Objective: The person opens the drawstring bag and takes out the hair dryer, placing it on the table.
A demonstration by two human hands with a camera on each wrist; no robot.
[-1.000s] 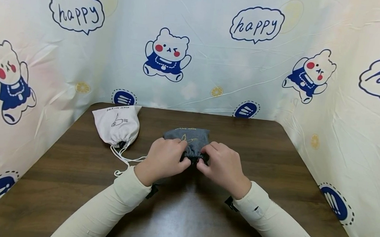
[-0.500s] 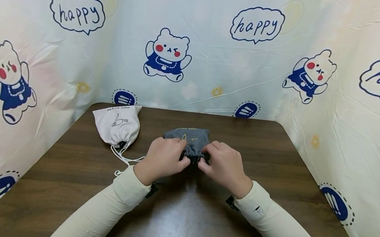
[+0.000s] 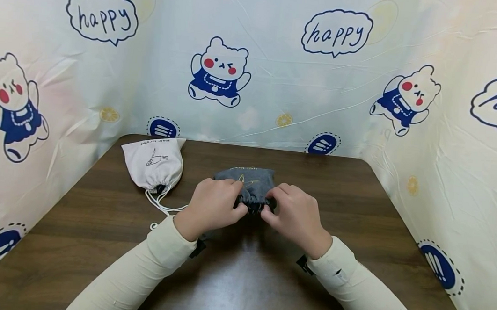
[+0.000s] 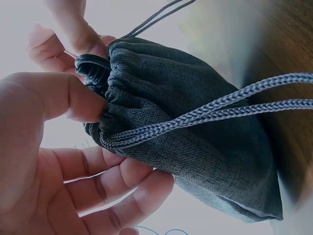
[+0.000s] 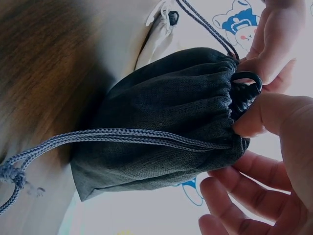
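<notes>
A dark grey drawstring bag (image 3: 261, 176) with a gold print lies on the table, its gathered mouth toward me. My left hand (image 3: 213, 203) pinches the left side of the mouth between thumb and fingers, as the left wrist view shows. On the opposite side my right hand (image 3: 294, 214) pinches the rim the same way. Inside the part-open mouth a black ribbed, looped piece (image 4: 93, 66) shows, perhaps a cord end; the rest of it is hidden. Grey braided drawstrings (image 5: 122, 136) hang from both sides of the mouth, one pair knotted at its end.
Back left on the brown table (image 3: 323, 177) lies a white drawstring bag (image 3: 155, 164) printed "Hair Dryer", something dark in its mouth. Its white cords (image 3: 161, 205) trail toward my left wrist. A patterned cloth (image 3: 269, 72) stands round the table's back and sides.
My hands have drawn very slightly apart, the left leftward and the right rightward, and the grey bag's mouth is a little wider. The white bag stays in place.
</notes>
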